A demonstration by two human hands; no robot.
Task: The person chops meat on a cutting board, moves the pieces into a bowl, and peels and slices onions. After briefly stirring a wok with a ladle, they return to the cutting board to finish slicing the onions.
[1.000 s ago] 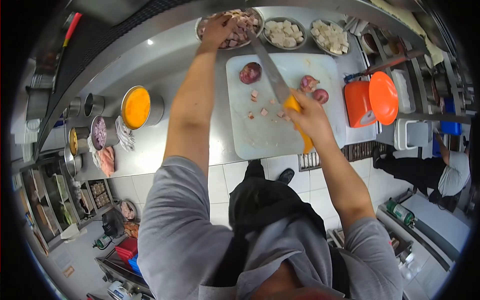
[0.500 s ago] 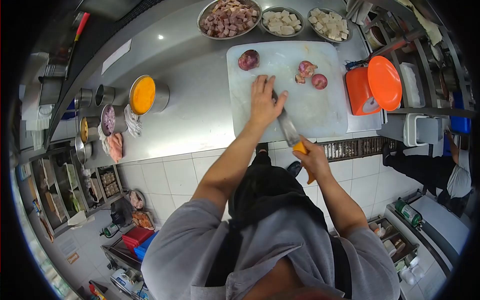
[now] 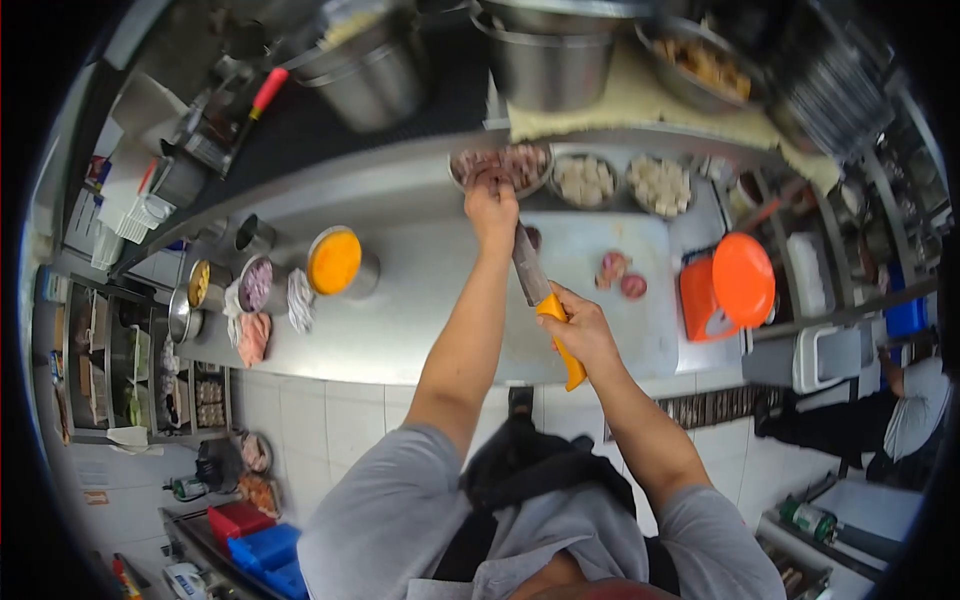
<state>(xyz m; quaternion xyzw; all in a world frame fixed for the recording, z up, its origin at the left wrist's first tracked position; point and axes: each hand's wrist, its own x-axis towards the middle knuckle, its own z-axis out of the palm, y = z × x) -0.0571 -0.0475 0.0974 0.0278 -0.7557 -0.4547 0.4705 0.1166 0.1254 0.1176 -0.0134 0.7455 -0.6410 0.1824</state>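
Note:
My right hand (image 3: 588, 328) is closed round the yellow handle of a kitchen knife (image 3: 530, 268), its blade pointing away from me over the white cutting board (image 3: 635, 335). Stretched forward, my left hand (image 3: 492, 212) is at the near rim of a metal bowl of diced pink meat (image 3: 530, 160), fingers over the cubes and partly blurred. Behind the blade, a red onion (image 3: 534, 238) is mostly hidden. Farther right on the board lie a partly peeled onion (image 3: 611, 268) and a smaller red onion (image 3: 633, 286).
Two bowls of white cubes (image 3: 585, 182) stand beside the meat. An orange scale (image 3: 705, 298) is right of the board. To the left are a pot with orange contents (image 3: 335, 262), a container of chopped purple pieces (image 3: 256, 285) and cloths (image 3: 300, 302). A shelf with pots (image 3: 555, 70) overhangs the back. Another person (image 3: 915, 395) is far right.
My left hand has moved from the board beside the blade to the meat bowl. The knife, still in my right hand, has swung left and lies more lengthwise. My view has tilted up.

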